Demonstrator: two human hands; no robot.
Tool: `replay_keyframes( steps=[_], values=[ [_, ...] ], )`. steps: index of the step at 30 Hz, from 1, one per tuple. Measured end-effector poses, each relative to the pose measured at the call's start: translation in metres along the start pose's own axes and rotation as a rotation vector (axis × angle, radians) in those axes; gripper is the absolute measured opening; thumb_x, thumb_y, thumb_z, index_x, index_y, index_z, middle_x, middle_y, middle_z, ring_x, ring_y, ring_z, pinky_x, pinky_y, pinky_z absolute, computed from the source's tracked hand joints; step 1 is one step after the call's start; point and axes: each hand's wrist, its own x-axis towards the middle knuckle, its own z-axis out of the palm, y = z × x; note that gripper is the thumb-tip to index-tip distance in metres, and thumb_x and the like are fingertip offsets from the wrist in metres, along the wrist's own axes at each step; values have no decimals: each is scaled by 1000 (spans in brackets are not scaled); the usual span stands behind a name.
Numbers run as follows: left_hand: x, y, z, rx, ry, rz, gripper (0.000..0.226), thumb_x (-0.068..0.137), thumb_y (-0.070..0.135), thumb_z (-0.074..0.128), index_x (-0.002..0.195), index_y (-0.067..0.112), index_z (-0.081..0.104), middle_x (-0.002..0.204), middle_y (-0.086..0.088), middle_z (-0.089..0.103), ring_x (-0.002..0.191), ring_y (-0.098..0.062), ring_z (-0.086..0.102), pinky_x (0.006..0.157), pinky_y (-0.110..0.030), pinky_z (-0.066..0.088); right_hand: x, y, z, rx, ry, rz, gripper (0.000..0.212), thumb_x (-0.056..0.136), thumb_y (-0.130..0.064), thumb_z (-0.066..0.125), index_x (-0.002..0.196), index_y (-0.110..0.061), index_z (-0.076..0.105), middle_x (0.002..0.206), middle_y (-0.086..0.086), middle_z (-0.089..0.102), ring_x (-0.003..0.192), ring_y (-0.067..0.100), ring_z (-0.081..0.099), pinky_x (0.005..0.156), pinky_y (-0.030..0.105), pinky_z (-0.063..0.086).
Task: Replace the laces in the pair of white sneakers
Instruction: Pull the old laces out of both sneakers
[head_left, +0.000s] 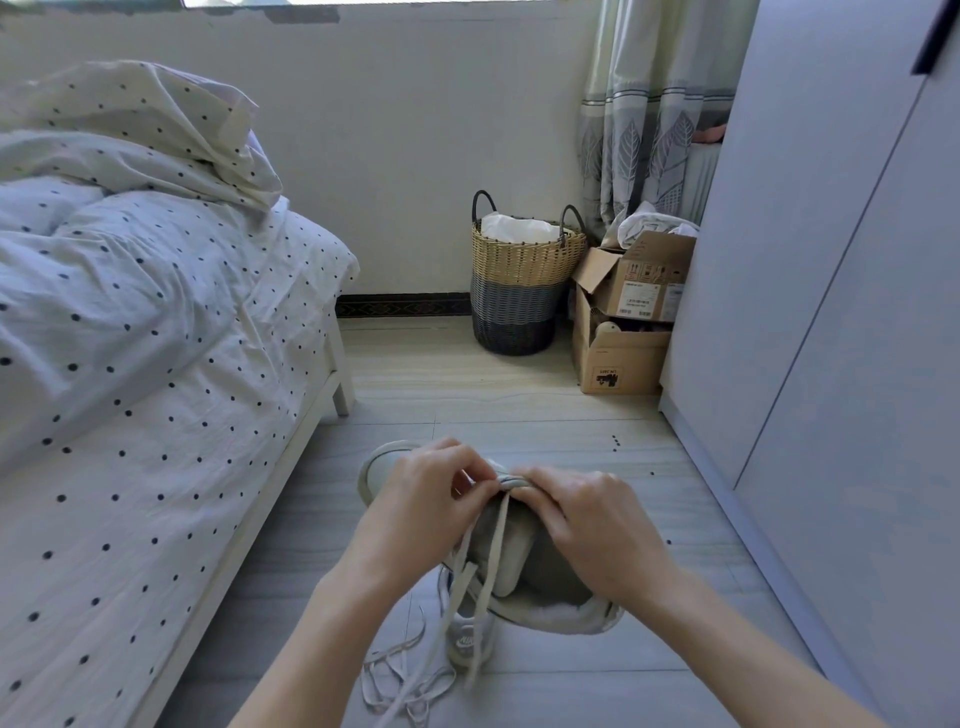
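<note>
the bed (130, 338) fills the left side of the room, its white dotted cover rumpled and a pillow (156, 119) heaped at the far end. along the right runs a tall pale wardrobe (831, 260), and beyond it a leaf-patterned curtain (644, 114) hangs by the far wall. at the far end of the floor (519, 389) stands a woven basket (522, 280) with two dark handles and something white inside, and just right of it two cardboard boxes (631, 312) are stacked against the wardrobe, cloth piled on top. near the middle, a white sneaker (519, 551) is held up above the floor, toe pointing away, its opening toward the near side. the second sneaker (470, 639) sits on the floor just under it, mostly hidden. the left hand (421, 504) has its fingers curled, pinching the lace (496, 525) at the top of the held sneaker's tongue. the right hand (587, 525) curls over the sneaker's right side, its fingertips meeting the same lace close to the left hand's. two ends of that lace hang down toward the near floor. a loose lace (400, 686) lies tangled on the floor at the near left of the second sneaker.
</note>
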Motion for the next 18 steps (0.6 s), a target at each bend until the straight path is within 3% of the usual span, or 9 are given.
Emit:
replay_keyframes(
  steps=[4,7,10,13,15,18],
  values=[
    [1,1,-2,10,57,-85,8,83,17,66,76,21,66,75,9,64,70,-2,58,67,-19,49,2,2,-2,-28,-13,-14,46,93,-47,29,107,-22,65,83,-1,71,71,19,65,67,35,50],
    [2,-2,-11,-52,189,-275,9,83,16,62,74,14,62,70,3,62,63,-6,55,54,-14,43,2,9,-7,76,-9,86,27,97,-35,44,96,-20,66,70,-2,65,61,15,57,60,29,45],
    [1,-7,-22,-46,155,-359,9,83,18,61,74,17,60,72,3,62,67,-8,56,56,-15,40,2,14,-10,99,38,130,25,96,-32,48,87,-15,64,64,0,62,59,19,56,59,33,44],
    [0,-8,-23,-69,103,-283,13,88,14,57,81,22,63,85,9,60,78,-2,54,62,-11,38,1,13,-12,82,56,116,23,95,-33,48,96,-16,63,71,2,66,65,21,60,64,38,47],
    [0,-5,-20,-121,91,-209,9,89,25,57,92,26,65,92,12,60,83,1,53,70,-14,39,0,10,-13,83,34,103,21,94,-33,49,97,-16,60,74,1,66,67,20,61,65,37,48],
    [1,0,-11,-106,-22,-148,28,82,49,55,102,32,65,99,15,58,94,1,50,82,-18,41,-2,4,-11,100,-1,68,21,95,-34,48,98,-17,58,75,1,66,66,19,61,65,37,49]
  ],
)
